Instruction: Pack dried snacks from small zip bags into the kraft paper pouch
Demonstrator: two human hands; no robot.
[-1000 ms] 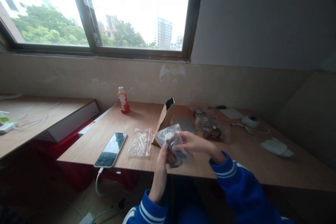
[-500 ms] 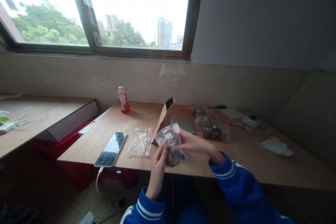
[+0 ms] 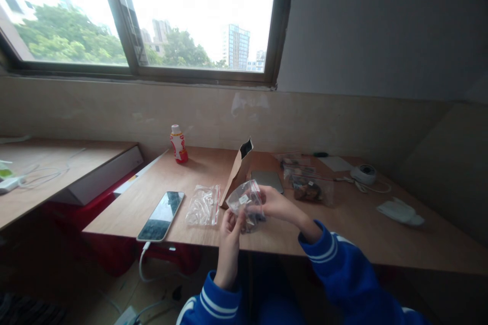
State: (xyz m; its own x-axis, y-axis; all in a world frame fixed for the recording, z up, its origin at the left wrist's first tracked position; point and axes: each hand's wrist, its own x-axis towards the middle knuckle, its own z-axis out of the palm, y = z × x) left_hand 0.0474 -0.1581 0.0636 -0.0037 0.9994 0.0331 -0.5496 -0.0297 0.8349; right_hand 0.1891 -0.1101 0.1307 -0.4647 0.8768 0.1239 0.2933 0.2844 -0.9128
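Between my two hands is a clear zip bag [image 3: 241,196] with a red seal strip, a small white label and dark brown pieces at its lower end. My left hand [image 3: 232,223] is closed on the bag's left side, thumb against the plastic. My right hand [image 3: 275,202] grips the other side near the seal; its fingertips are partly behind the plastic. Just behind the bag stands an open brown paper pouch [image 3: 237,170]. Left of my hands lies a pile of flat clear zip bags [image 3: 203,205].
Filled zip bags [image 3: 308,190] lie right of a flat grey device [image 3: 269,181]. Farther right are a white round camera [image 3: 364,174] and a crumpled white packet [image 3: 400,212]. A phone [image 3: 161,217] with a cable rests at the front left edge; a red-and-white bottle [image 3: 178,144] stands behind it.
The bag has tilted, and its filled lower end has risen a little between my hands. My left hand has shifted slightly, with its fingers curled more tightly.
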